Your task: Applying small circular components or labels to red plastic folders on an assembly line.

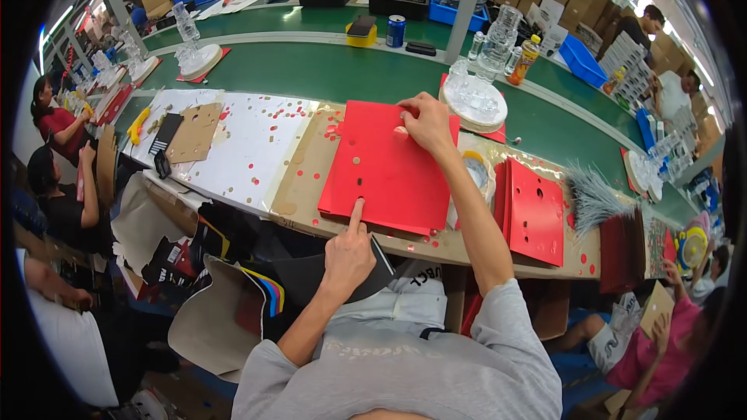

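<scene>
A red card sheet (373, 159) with small punched holes lies in front of me, apparently on top of others. The extended index finger of my left hand (348, 257) touches the sheet by a hole near its front edge. That hand's other fingers are curled and it holds nothing. Over the sheet's far right part, my right hand (428, 123) has its thumb and fingers pinched together. Whatever may be between those fingertips is too small to make out. A small pale round spot shows on the sheet just below them.
Right of the sheet stand more punched red cards (535, 214), a tape roll (475, 171) and grey bristly strands (599, 190). Red punched-out dots litter the white board (241, 148). Left are a yellow-handled cutter (138, 126) and brown card (194, 132). Beyond, a green conveyor (288, 70) carries clear plastic assemblies (473, 93).
</scene>
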Demonstrator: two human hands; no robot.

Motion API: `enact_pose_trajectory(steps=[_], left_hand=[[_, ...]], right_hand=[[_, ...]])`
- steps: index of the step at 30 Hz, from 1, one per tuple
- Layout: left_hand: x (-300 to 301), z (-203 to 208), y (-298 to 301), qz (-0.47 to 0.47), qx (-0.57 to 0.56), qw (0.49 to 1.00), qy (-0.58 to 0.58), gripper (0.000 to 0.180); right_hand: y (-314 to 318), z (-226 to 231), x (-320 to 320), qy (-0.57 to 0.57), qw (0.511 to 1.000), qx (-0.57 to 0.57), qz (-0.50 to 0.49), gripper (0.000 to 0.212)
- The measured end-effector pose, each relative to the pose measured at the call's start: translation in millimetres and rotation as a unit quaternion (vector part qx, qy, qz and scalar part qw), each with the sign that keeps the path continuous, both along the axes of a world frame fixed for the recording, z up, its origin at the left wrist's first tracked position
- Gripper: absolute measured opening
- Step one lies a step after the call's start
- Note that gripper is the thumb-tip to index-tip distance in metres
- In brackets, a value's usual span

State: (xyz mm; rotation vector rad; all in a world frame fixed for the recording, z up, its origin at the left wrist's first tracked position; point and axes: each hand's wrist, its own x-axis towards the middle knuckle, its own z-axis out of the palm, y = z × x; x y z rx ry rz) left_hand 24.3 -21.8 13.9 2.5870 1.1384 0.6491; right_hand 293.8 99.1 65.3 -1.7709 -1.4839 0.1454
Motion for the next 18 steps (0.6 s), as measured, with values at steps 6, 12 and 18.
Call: enact_pose_trajectory(steps=[6,12,18], left_hand=[[-12,3,-1,-0.007,-0.029,0.999,-0.022,0.013],[-15,3,-6,-0.034,-0.022,0.996,-0.081,0.010],[-34,3,-22,-0.026,0.007,0.982,-0.185,0.009]], right_hand=[[-22,30,-12,-0.129,0.989,0.064,0.031,0.024],[-53,59,-27,-0.123,0.979,0.161,0.021,0.024],[-111,137,21,-0.222,0.926,0.280,-0.119,0.024]])
